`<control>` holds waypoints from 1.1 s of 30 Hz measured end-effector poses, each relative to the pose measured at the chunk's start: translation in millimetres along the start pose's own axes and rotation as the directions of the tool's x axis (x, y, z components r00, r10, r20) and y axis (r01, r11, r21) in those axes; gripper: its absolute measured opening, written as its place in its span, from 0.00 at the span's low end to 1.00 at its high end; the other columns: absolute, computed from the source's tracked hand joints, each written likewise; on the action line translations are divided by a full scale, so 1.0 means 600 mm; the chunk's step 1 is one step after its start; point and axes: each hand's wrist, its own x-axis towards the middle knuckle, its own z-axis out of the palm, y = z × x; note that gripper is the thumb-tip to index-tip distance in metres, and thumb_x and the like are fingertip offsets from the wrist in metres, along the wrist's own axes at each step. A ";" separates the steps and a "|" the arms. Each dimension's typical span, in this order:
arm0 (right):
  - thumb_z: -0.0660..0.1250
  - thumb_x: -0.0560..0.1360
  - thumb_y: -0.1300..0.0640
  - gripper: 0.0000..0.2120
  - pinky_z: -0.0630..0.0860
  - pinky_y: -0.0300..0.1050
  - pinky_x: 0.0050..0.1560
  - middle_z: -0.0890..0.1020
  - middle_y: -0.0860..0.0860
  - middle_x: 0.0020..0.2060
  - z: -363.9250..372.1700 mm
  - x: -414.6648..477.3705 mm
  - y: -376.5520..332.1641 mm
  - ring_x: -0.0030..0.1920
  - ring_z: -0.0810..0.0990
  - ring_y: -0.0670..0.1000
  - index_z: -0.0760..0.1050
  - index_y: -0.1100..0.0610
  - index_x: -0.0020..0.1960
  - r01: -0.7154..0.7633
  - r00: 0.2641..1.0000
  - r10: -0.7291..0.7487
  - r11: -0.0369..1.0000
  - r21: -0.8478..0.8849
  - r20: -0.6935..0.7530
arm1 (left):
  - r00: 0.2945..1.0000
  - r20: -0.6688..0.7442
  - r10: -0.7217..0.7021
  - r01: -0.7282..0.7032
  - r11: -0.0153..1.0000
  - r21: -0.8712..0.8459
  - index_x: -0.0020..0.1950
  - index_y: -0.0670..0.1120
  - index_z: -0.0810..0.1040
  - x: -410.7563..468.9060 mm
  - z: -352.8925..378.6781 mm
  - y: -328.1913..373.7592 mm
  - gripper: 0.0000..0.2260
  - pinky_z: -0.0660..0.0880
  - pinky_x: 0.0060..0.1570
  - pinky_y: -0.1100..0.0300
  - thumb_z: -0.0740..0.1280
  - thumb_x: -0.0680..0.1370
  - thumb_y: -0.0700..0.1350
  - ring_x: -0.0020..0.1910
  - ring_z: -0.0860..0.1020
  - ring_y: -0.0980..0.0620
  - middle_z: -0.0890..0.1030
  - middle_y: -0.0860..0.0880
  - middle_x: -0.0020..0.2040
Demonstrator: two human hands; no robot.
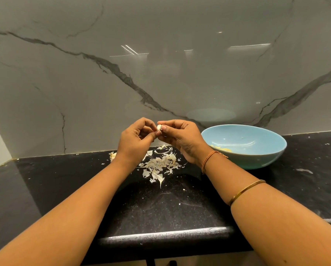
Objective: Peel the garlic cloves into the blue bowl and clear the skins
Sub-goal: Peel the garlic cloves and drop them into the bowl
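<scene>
Both hands are raised above the black counter (45, 179) and meet at a small white garlic clove (159, 127). My right hand (182, 140) pinches the clove between thumb and fingers. My left hand (136, 140) has its curled fingertips on the clove's left side. Below the hands lies a pile of papery garlic skins (160, 165). The blue bowl (256, 156) stands to the right of my right wrist, with a few yellowish peeled cloves (223, 150) at its bottom. A piece of unpeeled garlic (112, 156) lies left of my left wrist.
A grey veined marble backsplash (160, 64) rises right behind the counter. The counter's rounded front edge (160, 236) runs below my forearms. Small skin flecks are scattered over the counter on the right (304, 170).
</scene>
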 end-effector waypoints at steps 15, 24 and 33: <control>0.66 0.73 0.68 0.04 0.81 0.43 0.48 0.81 0.55 0.41 -0.001 -0.002 -0.001 0.42 0.82 0.50 0.78 0.64 0.47 0.002 1.000 -0.002 0.999 -0.038 0.009 | 0.998 0.048 0.034 -0.037 0.997 0.060 0.48 0.58 0.74 0.000 -0.002 -0.003 0.12 0.78 0.44 0.48 0.69 0.75 0.39 0.38 0.79 0.46 0.80 0.47 0.36; 0.65 0.74 0.69 0.04 0.81 0.40 0.46 0.81 0.55 0.40 -0.004 0.000 0.000 0.39 0.82 0.48 0.77 0.65 0.48 -0.025 0.999 0.025 1.000 0.005 0.033 | 0.997 0.049 0.061 -0.064 0.996 0.064 0.46 0.56 0.73 0.001 -0.005 -0.006 0.13 0.80 0.42 0.53 0.70 0.74 0.37 0.37 0.79 0.50 0.80 0.47 0.35; 0.65 0.74 0.70 0.05 0.81 0.40 0.46 0.80 0.56 0.40 -0.004 0.000 -0.001 0.40 0.81 0.50 0.77 0.64 0.48 -0.054 0.997 0.054 0.999 0.000 0.053 | 0.995 0.066 0.078 -0.084 0.991 0.106 0.46 0.53 0.71 0.002 -0.005 -0.009 0.12 0.80 0.41 0.55 0.69 0.74 0.37 0.36 0.79 0.51 0.80 0.47 0.37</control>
